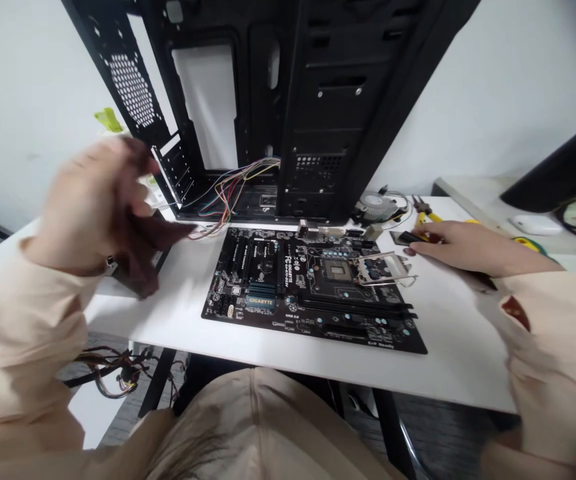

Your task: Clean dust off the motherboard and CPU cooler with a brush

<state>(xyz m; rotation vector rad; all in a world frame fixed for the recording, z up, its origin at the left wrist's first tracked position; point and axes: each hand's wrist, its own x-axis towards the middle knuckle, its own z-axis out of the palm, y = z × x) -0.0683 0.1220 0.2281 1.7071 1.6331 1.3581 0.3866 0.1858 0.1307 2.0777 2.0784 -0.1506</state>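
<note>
Motherboard (308,287) flat on bench (468,347), socket bracket (383,267) raised | right grip (473,245) pinching black piece (408,237) | left grip (93,207) blurred, cannot tell

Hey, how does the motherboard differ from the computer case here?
The motherboard lies flat on the table, while the computer case stands upright behind it. The motherboard is packed with slots and components, while the computer case shows a mostly bare frame with cut-outs and loose wires. Both are black.
</note>
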